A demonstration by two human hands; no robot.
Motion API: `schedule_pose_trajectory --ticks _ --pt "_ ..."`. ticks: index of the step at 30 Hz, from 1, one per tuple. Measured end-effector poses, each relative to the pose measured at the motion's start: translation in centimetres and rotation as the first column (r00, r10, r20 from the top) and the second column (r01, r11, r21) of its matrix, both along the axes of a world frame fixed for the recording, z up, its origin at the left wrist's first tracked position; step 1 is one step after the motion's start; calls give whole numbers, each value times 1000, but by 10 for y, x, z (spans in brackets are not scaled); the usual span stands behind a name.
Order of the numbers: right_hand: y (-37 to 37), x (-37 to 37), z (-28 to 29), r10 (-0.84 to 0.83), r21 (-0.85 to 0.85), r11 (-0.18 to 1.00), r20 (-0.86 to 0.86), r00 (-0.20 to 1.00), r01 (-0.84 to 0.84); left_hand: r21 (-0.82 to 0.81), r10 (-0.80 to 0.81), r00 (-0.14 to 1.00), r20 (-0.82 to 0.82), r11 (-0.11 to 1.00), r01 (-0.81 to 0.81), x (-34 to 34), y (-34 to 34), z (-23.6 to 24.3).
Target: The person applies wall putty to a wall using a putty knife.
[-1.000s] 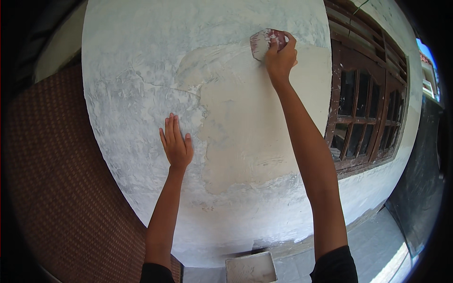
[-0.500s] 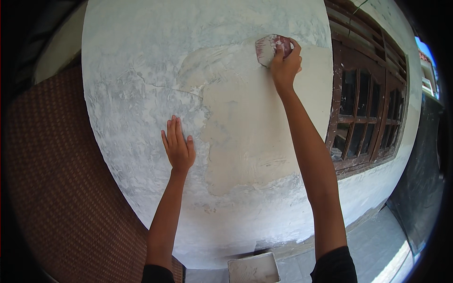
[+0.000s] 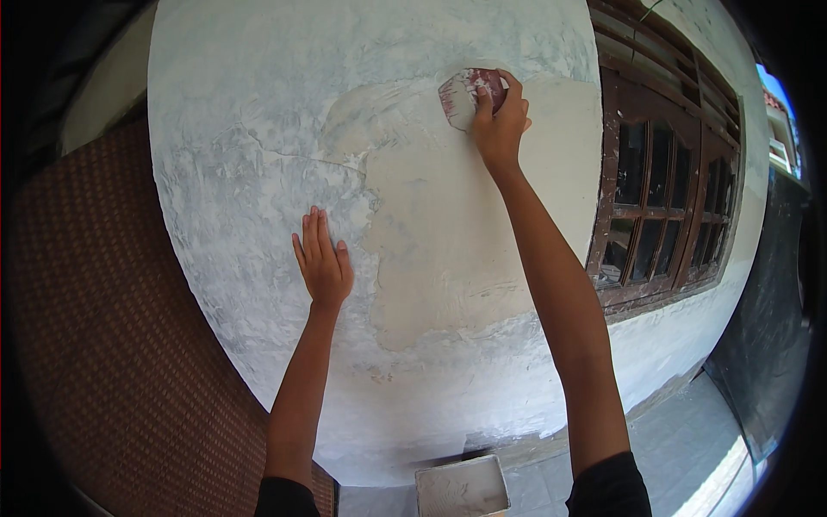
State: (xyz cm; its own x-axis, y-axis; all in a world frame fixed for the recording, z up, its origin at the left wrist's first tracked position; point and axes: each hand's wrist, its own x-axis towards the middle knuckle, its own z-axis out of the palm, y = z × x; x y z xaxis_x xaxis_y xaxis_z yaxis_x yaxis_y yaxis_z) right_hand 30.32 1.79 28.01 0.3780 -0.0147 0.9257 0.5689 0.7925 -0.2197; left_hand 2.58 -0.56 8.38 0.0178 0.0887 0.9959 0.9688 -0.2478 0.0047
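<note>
Against the upper part of the white wall (image 3: 233, 194), my right hand (image 3: 501, 125) grips a flat, reddish-brown putty scraper (image 3: 462, 96) smeared with pale filler. The scraper lies at the top edge of a cream-coloured filler patch (image 3: 448, 233) with a ragged left border. My left hand (image 3: 326, 267) is spread flat on the rough, streaky wall just left of that patch, fingers pointing up and nothing in it. The fingers behind the scraper are partly hidden.
A brown wooden window (image 3: 659, 198) with glass panes is set in the wall at the right. Below, a shallow rectangular tray (image 3: 420, 493) of pale filler sits on the grey tiled floor (image 3: 543, 488). Brown woven matting (image 3: 112, 327) stands along the left.
My right hand has slid the scraper a little to the left along the top of the patch. The left hand stays in place on the wall.
</note>
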Motion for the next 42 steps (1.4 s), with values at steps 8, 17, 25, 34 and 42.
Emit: schedule_pose_trajectory --ticks 8,17,25,34,42 --pt "6 100 -32 282 24 951 -467 838 -307 -69 -10 1000 26 998 12 3 -7 -2" --pt "-27 92 -115 408 -193 857 -312 858 -478 -198 -55 997 48 978 63 14 -36 -18" --pt "-44 70 -215 520 -444 674 -281 806 -590 -293 -228 968 102 923 248 22 -75 -90" --pt "-56 39 -356 537 -682 475 -276 797 -556 -478 -240 940 241 814 331 7 -104 -220" --pt "-100 10 -516 605 -842 134 -348 716 -522 -640 -179 866 468 606 471 -5 -143 -372"
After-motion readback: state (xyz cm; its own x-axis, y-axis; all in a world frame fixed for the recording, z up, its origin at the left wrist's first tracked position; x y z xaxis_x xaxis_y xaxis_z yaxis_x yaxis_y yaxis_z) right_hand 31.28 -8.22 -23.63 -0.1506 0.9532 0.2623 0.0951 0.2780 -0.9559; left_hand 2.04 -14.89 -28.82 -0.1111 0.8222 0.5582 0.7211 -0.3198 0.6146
